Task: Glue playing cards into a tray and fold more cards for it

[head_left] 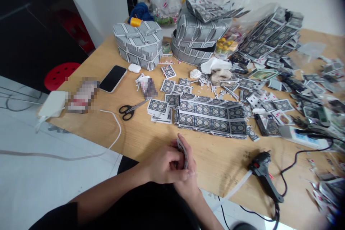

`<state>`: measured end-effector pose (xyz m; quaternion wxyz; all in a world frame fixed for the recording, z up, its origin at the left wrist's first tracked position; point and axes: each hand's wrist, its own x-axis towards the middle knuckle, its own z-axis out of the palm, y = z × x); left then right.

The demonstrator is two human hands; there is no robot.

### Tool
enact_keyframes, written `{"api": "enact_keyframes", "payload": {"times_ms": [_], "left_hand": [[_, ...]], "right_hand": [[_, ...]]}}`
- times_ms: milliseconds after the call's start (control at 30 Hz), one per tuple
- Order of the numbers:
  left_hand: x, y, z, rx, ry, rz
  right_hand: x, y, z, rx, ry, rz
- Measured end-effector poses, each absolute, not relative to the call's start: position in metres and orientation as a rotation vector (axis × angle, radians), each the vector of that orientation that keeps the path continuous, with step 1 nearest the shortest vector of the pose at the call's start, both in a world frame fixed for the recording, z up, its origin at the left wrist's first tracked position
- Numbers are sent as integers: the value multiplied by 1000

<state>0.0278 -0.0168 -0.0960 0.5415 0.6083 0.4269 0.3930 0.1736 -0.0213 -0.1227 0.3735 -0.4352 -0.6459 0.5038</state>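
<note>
Card at 7 o'clock of panel, bowed, grasped btwn L hand & R hand. Prob. v. light, springy, slick, easily creased; best held lightly by long edges, not mid-face.

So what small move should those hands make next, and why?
I'd guess pressing the bend in the playing card more firmly: the left hand and right hand both hold it, it looks curved, and the glue gun lies aside on the table.
</note>
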Motion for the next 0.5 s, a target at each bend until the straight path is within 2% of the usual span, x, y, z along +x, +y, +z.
{"api": "enact_keyframes", "payload": {"times_ms": [500], "left_hand": [[24, -16, -99, 1572, 981, 912]], "right_hand": [[174, -20, -123, -1120, -1711, 1232]]}}
